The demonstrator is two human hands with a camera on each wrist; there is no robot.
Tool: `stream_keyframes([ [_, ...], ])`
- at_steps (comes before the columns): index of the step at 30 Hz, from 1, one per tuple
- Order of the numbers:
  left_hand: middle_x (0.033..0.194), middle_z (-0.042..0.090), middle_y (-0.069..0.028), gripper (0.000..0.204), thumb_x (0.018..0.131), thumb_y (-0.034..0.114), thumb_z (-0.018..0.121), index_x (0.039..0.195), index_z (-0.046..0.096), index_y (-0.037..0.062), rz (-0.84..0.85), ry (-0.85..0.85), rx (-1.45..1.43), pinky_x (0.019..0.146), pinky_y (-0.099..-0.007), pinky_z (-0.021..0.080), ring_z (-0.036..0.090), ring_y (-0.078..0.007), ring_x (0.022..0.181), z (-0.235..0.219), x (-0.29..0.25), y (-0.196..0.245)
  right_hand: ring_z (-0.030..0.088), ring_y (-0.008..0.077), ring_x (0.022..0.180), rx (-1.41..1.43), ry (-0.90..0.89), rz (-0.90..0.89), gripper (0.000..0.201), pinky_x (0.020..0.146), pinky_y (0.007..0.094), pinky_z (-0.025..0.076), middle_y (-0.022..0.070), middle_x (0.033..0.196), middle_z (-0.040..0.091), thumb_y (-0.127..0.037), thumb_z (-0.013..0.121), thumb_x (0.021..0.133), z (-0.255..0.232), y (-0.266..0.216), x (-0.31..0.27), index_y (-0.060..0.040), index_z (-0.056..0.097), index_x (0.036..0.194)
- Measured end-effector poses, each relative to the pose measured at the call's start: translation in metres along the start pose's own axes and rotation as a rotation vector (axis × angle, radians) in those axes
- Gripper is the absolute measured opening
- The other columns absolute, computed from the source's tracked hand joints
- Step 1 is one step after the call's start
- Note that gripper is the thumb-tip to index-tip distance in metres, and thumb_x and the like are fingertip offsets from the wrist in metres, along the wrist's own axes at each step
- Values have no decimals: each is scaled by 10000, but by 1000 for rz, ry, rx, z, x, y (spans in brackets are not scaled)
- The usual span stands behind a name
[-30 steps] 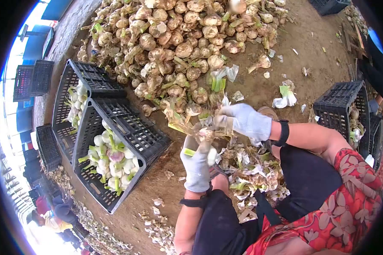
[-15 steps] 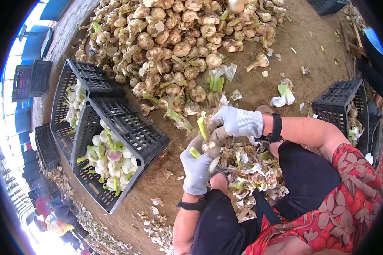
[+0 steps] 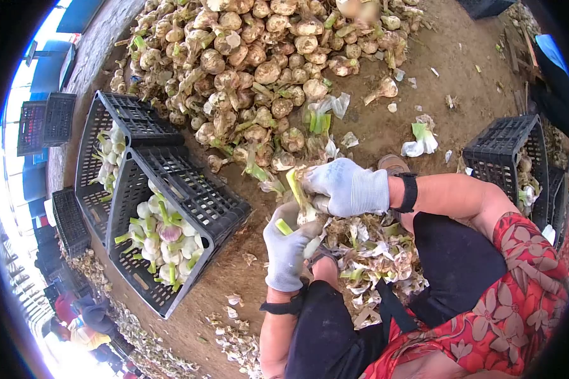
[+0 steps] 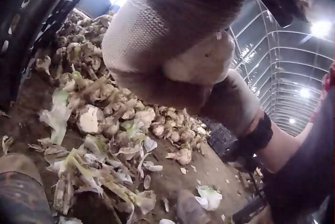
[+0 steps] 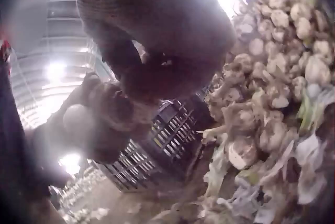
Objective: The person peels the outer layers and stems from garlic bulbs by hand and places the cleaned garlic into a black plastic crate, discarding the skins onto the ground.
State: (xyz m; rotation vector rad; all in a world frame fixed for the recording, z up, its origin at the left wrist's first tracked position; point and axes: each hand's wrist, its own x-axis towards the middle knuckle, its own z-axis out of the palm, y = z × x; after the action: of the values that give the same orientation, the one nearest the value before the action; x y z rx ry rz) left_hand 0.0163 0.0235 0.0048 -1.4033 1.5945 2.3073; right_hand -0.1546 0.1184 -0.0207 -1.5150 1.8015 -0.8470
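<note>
In the head view my gloved left hand (image 3: 287, 249) grips a garlic bulb (image 3: 308, 215) whose green stem points up and away. A second cut green stem (image 3: 283, 226) pokes out between its thumb and fingers. Held in that same palm, a white peeled garlic bulb (image 4: 201, 62) shows in the left wrist view. My gloved right hand (image 3: 351, 187) has its fingers curled at the first bulb's stem, pinching its dry outer skin. Both hands meet above a heap of peeled skins (image 3: 379, 259) between the knees. The right wrist view is dim, its glove fingers mostly in shadow.
A large pile of unpeeled garlic (image 3: 253, 69) lies ahead. At the left, a tilted black crate (image 3: 189, 183) holds cleaned garlic, with another crate (image 3: 139, 117) behind it. A third crate (image 3: 499, 151) stands at the right. Loose leaves (image 3: 422, 140) litter the dirt floor.
Brown, dry leaves around the bulb have been stripped down, baring its pale body and green stem. The right hand moved in, then slightly left along the stem; the left hand keeps its hold.
</note>
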Motion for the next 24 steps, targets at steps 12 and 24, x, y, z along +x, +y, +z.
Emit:
stream_keyframes([
  [12,1162,613,-125,865,677,153,741,1414,341,-62,-49,-306,-206,818,-252,493,623,-165,991,-14,6,12,616,155,841,628,-261,125,338,788,330,494,117,904,688,-58,579,743,-16,5,4,10,633,1070],
  [24,1000,657,-144,418,987,409,445,1226,526,75,-354,-599,-1069,600,-424,548,664,-304,751,-18,30,-35,582,101,858,943,-26,326,341,779,269,478,63,944,676,-71,595,812,-8,-18,3,60,614,1127],
])
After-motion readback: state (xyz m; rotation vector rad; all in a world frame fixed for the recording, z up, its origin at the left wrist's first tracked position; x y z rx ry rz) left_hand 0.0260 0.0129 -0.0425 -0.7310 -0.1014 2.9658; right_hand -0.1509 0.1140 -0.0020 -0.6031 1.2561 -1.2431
